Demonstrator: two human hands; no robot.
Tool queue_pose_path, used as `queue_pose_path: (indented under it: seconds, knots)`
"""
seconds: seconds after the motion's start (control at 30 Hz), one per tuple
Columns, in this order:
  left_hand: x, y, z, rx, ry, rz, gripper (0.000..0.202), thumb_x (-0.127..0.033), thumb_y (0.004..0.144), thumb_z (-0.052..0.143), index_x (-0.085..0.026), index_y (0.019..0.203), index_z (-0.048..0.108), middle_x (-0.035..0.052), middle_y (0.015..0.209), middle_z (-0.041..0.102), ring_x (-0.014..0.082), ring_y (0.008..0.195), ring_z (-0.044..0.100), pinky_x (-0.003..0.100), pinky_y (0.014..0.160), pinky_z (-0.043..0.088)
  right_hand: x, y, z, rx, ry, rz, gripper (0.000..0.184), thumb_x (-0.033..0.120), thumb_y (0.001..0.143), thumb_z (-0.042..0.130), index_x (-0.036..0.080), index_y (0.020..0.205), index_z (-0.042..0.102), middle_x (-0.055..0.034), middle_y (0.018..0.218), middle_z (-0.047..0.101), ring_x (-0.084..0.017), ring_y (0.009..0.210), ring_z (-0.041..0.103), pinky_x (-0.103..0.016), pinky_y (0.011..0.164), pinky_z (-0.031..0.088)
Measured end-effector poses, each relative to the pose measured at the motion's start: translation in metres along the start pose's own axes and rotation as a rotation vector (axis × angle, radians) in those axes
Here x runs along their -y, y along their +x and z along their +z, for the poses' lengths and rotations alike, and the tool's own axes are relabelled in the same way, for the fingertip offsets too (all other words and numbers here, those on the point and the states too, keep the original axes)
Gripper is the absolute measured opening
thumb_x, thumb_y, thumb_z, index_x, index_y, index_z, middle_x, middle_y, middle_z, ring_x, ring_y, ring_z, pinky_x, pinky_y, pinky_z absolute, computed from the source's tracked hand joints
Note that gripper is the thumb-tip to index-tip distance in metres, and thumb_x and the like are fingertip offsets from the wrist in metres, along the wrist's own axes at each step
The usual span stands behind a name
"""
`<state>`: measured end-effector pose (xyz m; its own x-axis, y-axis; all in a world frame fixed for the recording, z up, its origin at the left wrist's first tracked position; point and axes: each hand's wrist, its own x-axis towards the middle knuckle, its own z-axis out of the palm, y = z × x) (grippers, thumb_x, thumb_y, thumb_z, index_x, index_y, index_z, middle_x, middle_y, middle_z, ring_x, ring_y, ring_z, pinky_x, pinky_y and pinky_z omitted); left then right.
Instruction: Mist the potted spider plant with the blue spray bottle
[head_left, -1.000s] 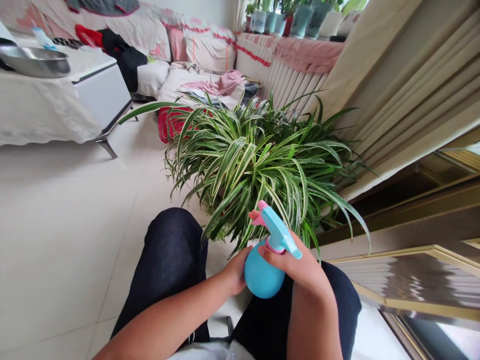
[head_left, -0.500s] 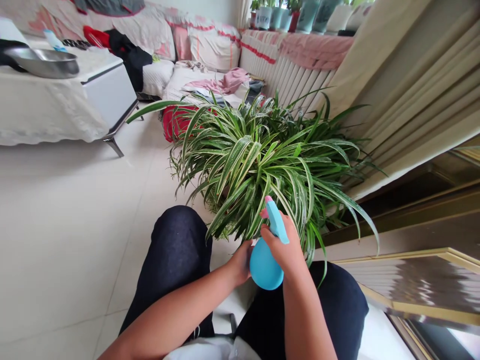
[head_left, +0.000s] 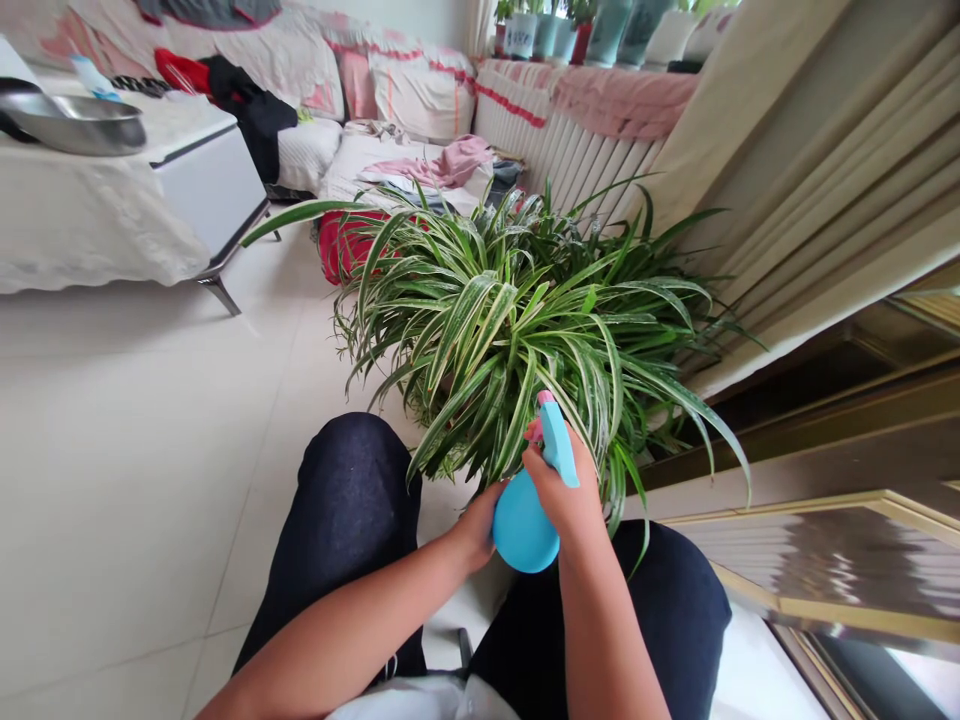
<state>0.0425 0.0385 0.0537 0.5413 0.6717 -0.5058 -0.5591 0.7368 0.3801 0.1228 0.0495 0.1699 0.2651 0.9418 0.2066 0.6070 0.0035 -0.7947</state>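
two bare hands at work: my left hand (head_left: 476,525) cups the round sky-blue plastic spray bottle (head_left: 521,530), my right hand (head_left: 562,490) has its fingers clamped round the neck, at 6 o'clock of the striped green-and-white spider plant (head_left: 525,320).

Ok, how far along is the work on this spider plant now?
Done: some leaves of the spider plant look wet, with small drops. In hand: the right hand holds the head of the blue spray bottle, and the left hand cups its body. Left: the far leaves are too small to judge.
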Motion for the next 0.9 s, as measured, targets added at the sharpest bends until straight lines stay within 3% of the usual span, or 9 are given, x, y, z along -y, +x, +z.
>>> queue_pose_path:
  seconds: [0.17, 0.27, 0.37, 0.47, 0.67, 0.9]
  knots:
    - [0.000, 0.004, -0.002, 0.001, -0.027, 0.036, 0.036, -0.037, 0.087, 0.055, -0.012, 0.110, 0.066, 0.0125, 0.103, 0.075, 0.0312, 0.113, 0.063, 0.040, 0.098, 0.045, 0.004, -0.002, 0.004, 0.014, 0.035, 0.006, 0.033, 0.026, 0.065, 0.050, 0.019, 0.094, 0.063, -0.0077, 0.092, 0.069, -0.021, 0.068, 0.061, -0.037, 0.067, 0.049]
    - [0.002, 0.005, -0.005, -0.034, -0.023, 0.011, 0.033, -0.034, 0.090, 0.049, -0.010, 0.105, 0.066, 0.0124, 0.098, 0.075, 0.0299, 0.108, 0.065, 0.039, 0.096, 0.046, 0.003, -0.003, 0.005, 0.079, 0.091, -0.004, 0.048, 0.024, 0.068, 0.050, 0.017, 0.113, 0.062, -0.0087, 0.103, 0.071, -0.019, 0.067, 0.062, -0.035, 0.066, 0.051]
    - [0.002, 0.005, -0.007, -0.090, -0.008, -0.016, 0.030, -0.032, 0.091, 0.044, -0.013, 0.097, 0.067, 0.0084, 0.087, 0.075, 0.0272, 0.100, 0.068, 0.037, 0.093, 0.046, -0.001, -0.002, 0.006, 0.139, 0.173, -0.045, 0.056, 0.021, 0.070, 0.050, 0.019, 0.126, 0.058, -0.0087, 0.114, 0.070, -0.021, 0.083, 0.068, -0.035, 0.075, 0.054]
    - [-0.001, 0.003, -0.005, -0.101, -0.015, -0.018, 0.027, -0.030, 0.090, 0.046, -0.014, 0.090, 0.067, 0.0071, 0.083, 0.075, 0.0269, 0.097, 0.068, 0.035, 0.090, 0.048, -0.003, -0.003, 0.007, 0.112, 0.218, -0.067, 0.059, 0.019, 0.070, 0.052, 0.020, 0.129, 0.056, -0.0084, 0.116, 0.069, -0.024, 0.095, 0.068, -0.037, 0.082, 0.054]
    - [-0.003, 0.002, -0.004, -0.091, -0.084, -0.027, 0.025, -0.033, 0.086, 0.050, -0.015, 0.087, 0.067, 0.0094, 0.082, 0.075, 0.0307, 0.097, 0.069, 0.039, 0.088, 0.048, -0.005, -0.004, 0.011, -0.010, 0.176, -0.129, 0.040, 0.016, 0.070, 0.052, 0.020, 0.109, 0.062, -0.0075, 0.105, 0.070, -0.023, 0.091, 0.067, -0.038, 0.082, 0.054]
    - [0.010, 0.004, -0.007, -0.103, -0.207, 0.025, 0.024, -0.032, 0.087, 0.046, -0.018, 0.088, 0.065, 0.0048, 0.076, 0.074, 0.0294, 0.110, 0.064, 0.037, 0.092, 0.046, -0.002, -0.006, 0.009, -0.042, 0.115, -0.088, 0.050, 0.020, 0.074, 0.052, 0.020, 0.124, 0.059, -0.0093, 0.110, 0.068, -0.026, 0.103, 0.066, -0.040, 0.086, 0.053]
